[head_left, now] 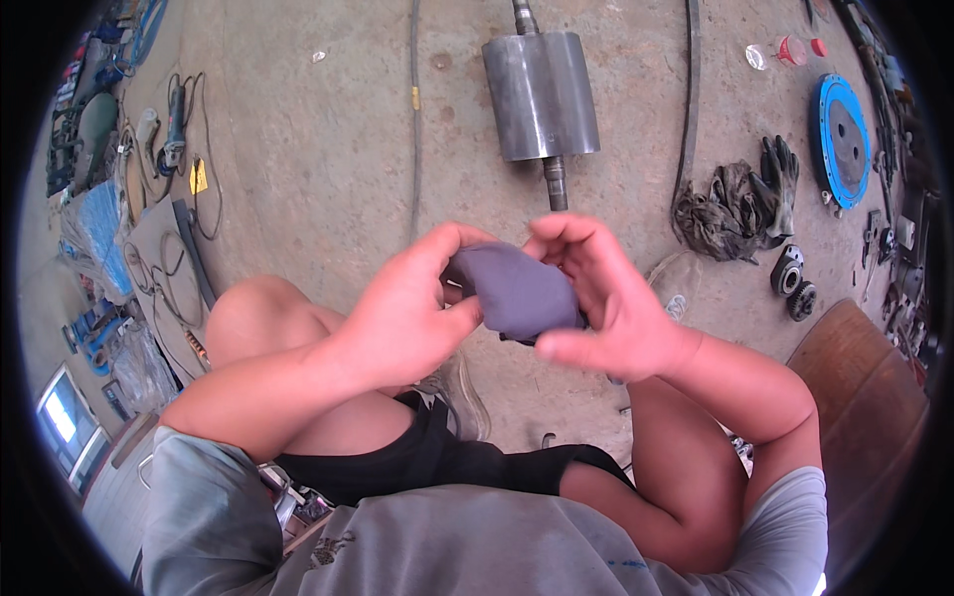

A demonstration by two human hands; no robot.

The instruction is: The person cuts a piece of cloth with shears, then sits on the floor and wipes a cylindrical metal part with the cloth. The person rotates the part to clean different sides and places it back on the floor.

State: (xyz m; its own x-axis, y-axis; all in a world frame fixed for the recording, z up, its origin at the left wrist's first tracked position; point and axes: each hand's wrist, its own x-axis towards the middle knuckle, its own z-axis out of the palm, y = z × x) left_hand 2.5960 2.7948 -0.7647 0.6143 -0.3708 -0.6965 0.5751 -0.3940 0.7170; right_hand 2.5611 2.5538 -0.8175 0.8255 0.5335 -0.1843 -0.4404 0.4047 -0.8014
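Both hands closed on the grey-purple cloth (517, 290), held over my knees: left hand (402, 318) pinches one end, right hand (606, 298) curls round the other, keeping it bunched. Steel roller (540, 94) lies on the floor beyond.

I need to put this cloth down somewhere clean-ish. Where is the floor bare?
Bare concrete lies between the metal roller and the grinder with cables, past the thin hose. The right side is crowded: rags and glove, blue disc, bearings.

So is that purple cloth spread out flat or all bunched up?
Bunched up. The purple cloth sits as a rounded wad between the left hand and right hand, no flat edges showing.
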